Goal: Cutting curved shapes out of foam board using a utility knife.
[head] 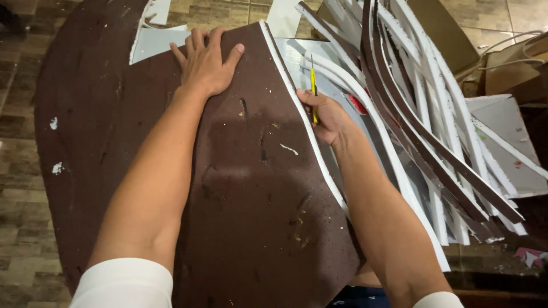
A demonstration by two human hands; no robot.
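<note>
Two hands at one brown foam sheet (240, 188): left hand (205, 63) pressed flat, fingers spread, near its far edge; right hand (325, 117) clenched around one yellow knife (313, 94) at its white curved right edge. Beyond that edge, many cut curved strips (434, 125), too overlapped to count.

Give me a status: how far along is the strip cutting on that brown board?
Done: a heap of curved cut strips, brown faced with white edges, lies right of the board. In hand: the left hand presses flat on the brown board while the right hand holds a yellow utility knife at the board's curved white edge. Left: most of the board looks uncut, so plausibly many strips remain.
</note>
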